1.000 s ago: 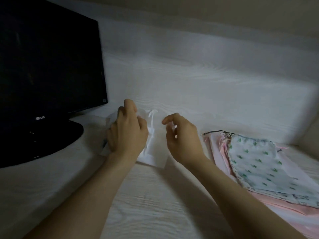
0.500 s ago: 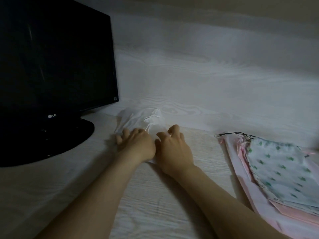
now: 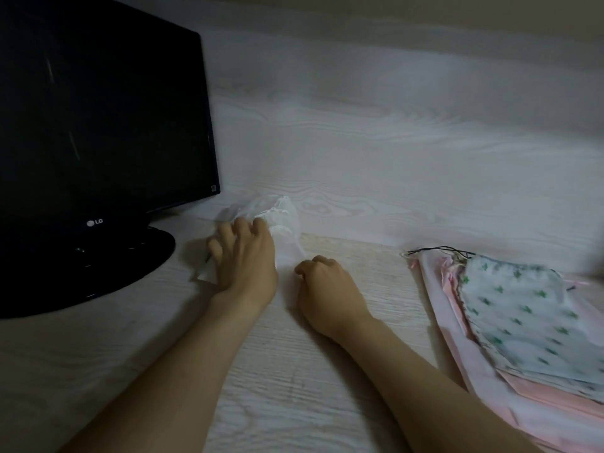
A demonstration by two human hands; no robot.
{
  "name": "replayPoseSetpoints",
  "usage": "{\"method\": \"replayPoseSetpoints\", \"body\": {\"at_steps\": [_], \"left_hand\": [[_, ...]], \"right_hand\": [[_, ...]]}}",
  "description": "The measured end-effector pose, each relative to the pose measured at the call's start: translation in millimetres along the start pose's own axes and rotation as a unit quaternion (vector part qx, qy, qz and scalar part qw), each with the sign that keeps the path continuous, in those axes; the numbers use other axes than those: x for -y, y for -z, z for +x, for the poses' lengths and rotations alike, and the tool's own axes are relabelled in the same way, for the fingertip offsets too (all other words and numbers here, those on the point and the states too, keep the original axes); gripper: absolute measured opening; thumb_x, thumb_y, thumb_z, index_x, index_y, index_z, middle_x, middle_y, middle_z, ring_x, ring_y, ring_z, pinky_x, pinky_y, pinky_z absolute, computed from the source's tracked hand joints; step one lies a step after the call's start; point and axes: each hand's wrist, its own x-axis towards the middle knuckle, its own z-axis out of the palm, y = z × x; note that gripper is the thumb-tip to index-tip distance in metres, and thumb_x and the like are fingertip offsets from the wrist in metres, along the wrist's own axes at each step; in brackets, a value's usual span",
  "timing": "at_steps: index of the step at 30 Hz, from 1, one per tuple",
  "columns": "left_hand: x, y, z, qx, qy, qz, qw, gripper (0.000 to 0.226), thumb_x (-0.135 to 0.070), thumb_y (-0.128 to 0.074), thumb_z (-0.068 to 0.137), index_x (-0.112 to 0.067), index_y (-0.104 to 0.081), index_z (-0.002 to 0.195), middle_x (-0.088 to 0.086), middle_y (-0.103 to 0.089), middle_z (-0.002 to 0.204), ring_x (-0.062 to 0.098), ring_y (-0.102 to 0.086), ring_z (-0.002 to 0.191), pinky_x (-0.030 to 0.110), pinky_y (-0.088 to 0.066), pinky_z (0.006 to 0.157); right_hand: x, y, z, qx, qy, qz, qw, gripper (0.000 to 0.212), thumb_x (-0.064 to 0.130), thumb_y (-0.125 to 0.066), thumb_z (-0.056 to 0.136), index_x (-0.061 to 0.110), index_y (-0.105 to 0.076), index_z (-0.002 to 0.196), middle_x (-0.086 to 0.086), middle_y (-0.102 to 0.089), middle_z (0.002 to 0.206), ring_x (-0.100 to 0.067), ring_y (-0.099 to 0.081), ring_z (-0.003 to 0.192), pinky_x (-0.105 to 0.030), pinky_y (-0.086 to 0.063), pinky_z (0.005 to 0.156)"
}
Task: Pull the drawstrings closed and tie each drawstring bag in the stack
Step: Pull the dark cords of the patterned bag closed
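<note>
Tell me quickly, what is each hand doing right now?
Left hand: open, fingers pressing down on the white bag.
Right hand: fingers curled, resting on the table; whether they pinch anything cannot be told.

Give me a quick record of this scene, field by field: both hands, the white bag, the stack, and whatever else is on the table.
left hand: rests on the white bag, fingers spread
right hand: on the table right of the bag, fingers curled, nothing seen in it
white bag: bunched, by the monitor's base
stack: right side; green-print bag on top, pink bags beneath, black cord at the far edge
monitor: left, screen dark
</note>
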Motion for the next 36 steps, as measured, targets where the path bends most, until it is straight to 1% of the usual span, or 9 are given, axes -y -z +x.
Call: {"method": "replayPoseSetpoints", "body": {"at_steps": [5, 8, 11, 14, 17, 23, 26, 30, 36], "left_hand": [[-8.9, 0.1, -8.5, -0.067, -0.196, -0.193, 0.959, 0.038, 0.010, -0.059, 0.077, -0.023, -0.062, 0.096, -0.002, -0.053, 0.108, 0.026, -0.048, 0.105, 0.044, -0.044, 0.089], [-22.0, -2.8, -19.6, 0.021, -0.237, -0.283, 0.929, 0.028, 0.006, -0.059, 0.085, -0.022, -0.062, 0.091, -0.009, -0.049, 0.100, 0.017, -0.056, 0.091, 0.035, -0.049, 0.079], [-44.1, -7.2, -36.1, 0.126, -0.267, -0.309, 0.904, 0.020, -0.005, -0.062, 0.087, -0.023, -0.067, 0.095, -0.008, -0.059, 0.105, 0.016, -0.063, 0.101, 0.025, -0.048, 0.087], [-67.3, -9.1, -49.0, 0.199, -0.293, -0.317, 0.880, 0.029, -0.016, -0.062, 0.092, -0.025, -0.075, 0.115, -0.009, -0.070, 0.120, 0.008, -0.063, 0.112, 0.024, -0.050, 0.099], [-88.2, -9.6, -57.7, 0.245, -0.318, -0.316, 0.859, 0.029, -0.028, -0.054, 0.097, -0.028, -0.071, 0.120, -0.010, -0.071, 0.119, 0.009, -0.065, 0.108, 0.034, -0.055, 0.098], [-127.1, -6.1, -50.7, 0.228, -0.391, -0.160, 0.877, 0.026, -0.037, -0.044, 0.088, -0.025, -0.062, 0.101, 0.002, -0.067, 0.109, 0.030, -0.063, 0.103, 0.043, -0.054, 0.088], [-153.1, -3.2, -44.1, 0.230, -0.390, -0.164, 0.876, 0.009, -0.021, -0.058, 0.090, -0.016, -0.064, 0.086, 0.006, -0.069, 0.097, 0.029, -0.065, 0.094, 0.034, -0.050, 0.079], [-179.7, -15.4, -48.4, 0.216, -0.369, -0.207, 0.880, 0.017, -0.020, -0.056, 0.083, -0.018, -0.049, 0.068, 0.009, -0.066, 0.084, 0.034, -0.063, 0.084, 0.038, -0.052, 0.070], [-192.6, -43.1, -66.5, 0.156, -0.335, -0.285, 0.884, 0.020, -0.029, -0.052, 0.086, -0.013, -0.054, 0.098, 0.014, -0.061, 0.109, 0.040, -0.059, 0.095, 0.041, -0.044, 0.075]], "right_hand": [[-0.5, 23.6, -5.4, -0.052, -0.082, 0.045, 0.994, 0.033, 0.007, -0.052, 0.088, 0.015, -0.071, 0.114, -0.007, -0.070, 0.110, -0.029, -0.066, 0.101, -0.037, -0.053, 0.080], [-11.8, 48.0, -4.8, -0.085, -0.128, 0.062, 0.986, 0.026, 0.010, -0.055, 0.088, 0.016, -0.072, 0.107, -0.007, -0.073, 0.106, -0.030, -0.067, 0.099, -0.035, -0.053, 0.077], [-34.3, 71.9, -6.9, -0.080, -0.152, 0.051, 0.984, 0.024, 0.012, -0.057, 0.083, 0.015, -0.071, 0.103, -0.009, -0.071, 0.104, -0.033, -0.064, 0.100, -0.033, -0.045, 0.072], [-62.4, 84.4, -18.7, -0.059, -0.162, 0.010, 0.985, 0.023, 0.013, -0.052, 0.086, 0.018, -0.067, 0.103, -0.012, -0.070, 0.104, -0.036, -0.061, 0.099, -0.034, -0.041, 0.070], [-88.7, 92.2, -42.8, -0.042, -0.182, -0.053, 0.981, 0.024, 0.016, -0.054, 0.088, 0.017, -0.062, 0.111, -0.014, -0.065, 0.108, -0.039, -0.062, 0.101, -0.037, -0.047, 0.071], [-131.4, 98.5, -73.2, -0.054, -0.250, -0.110, 0.960, 0.026, 0.011, -0.054, 0.089, 0.013, -0.059, 0.114, -0.015, -0.064, 0.116, -0.039, -0.062, 0.106, -0.037, -0.043, 0.074], [-142.2, 98.1, -79.1, -0.056, -0.311, -0.103, 0.943, 0.034, 0.015, -0.056, 0.090, 0.011, -0.050, 0.123, -0.018, -0.056, 0.127, -0.042, -0.056, 0.118, -0.040, -0.046, 0.085], [-148.4, 92.9, -83.4, -0.001, -0.325, -0.084, 0.942, 0.034, 0.016, -0.053, 0.096, 0.008, -0.048, 0.128, -0.019, -0.059, 0.130, -0.041, -0.058, 0.123, -0.042, -0.049, 0.094], [-146.9, 98.7, -82.4, -0.010, -0.327, -0.123, 0.937, 0.024, 0.017, -0.054, 0.099, 0.011, -0.057, 0.122, -0.014, -0.059, 0.127, -0.036, -0.059, 0.120, -0.033, -0.037, 0.079]]}}
